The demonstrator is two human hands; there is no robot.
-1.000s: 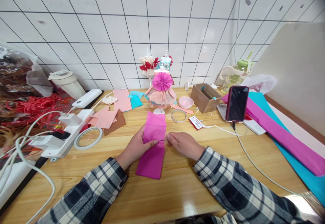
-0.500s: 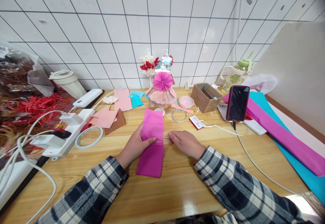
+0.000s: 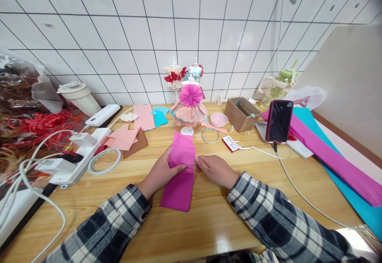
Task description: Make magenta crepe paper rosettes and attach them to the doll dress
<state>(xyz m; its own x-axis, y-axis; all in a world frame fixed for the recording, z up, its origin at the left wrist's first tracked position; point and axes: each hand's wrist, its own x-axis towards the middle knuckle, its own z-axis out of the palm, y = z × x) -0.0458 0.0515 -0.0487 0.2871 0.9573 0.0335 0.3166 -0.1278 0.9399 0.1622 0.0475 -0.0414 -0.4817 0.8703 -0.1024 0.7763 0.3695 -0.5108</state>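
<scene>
Magenta paper (image 3: 179,191) in left grip (image 3: 162,172), right grip (image 3: 217,170) curled.

1. One pink paper (image 3: 179,191) in the left grip (image 3: 161,173).
2. One rod (image 3: 191,164) in the right grip (image 3: 217,170).
3. Three dress stands (image 3: 192,113) beyond both grips.
4. Two rings (image 3: 103,172), left and right of the left grip.
5. One bowl (image 3: 219,124), one box (image 3: 235,116) beyond the right grip.
6. One phone (image 3: 279,121) right of the right grip.

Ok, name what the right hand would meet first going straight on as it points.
Most likely the magenta paper in the left hand: the right hand points at its edge, and the thin tool it holds overlaps the paper. Depth is unclear.
</scene>
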